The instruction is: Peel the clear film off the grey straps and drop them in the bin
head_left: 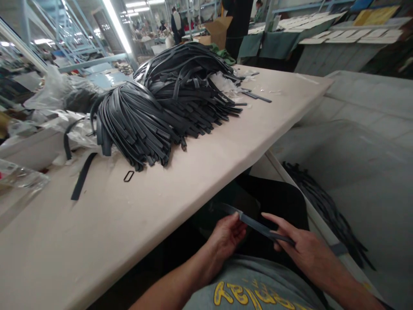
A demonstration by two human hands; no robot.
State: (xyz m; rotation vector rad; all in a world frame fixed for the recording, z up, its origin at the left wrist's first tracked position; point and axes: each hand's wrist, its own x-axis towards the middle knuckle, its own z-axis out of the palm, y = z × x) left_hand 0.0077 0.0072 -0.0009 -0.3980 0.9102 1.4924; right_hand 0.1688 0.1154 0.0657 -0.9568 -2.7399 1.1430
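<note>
1. Your left hand (227, 236) pinches one end of a dark strap (258, 226) between thumb and fingers, low over your lap, below the near edge of the table (226, 146).
2. Your right hand (303, 249) closes around the strap's other end, so it spans flat between both hands.
3. Far left on the table, a strap pile (161, 103) lies fanned out, ends toward you.
4. A small black ring (128, 176) sits near the pile.
5. To the right, more straps (325, 211) lie in a bin.

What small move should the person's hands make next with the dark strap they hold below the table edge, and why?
Probably slide the right hand along the strap toward its far end: both hands grip it near the middle, the left hand pinching it, its ends hanging free.
</note>
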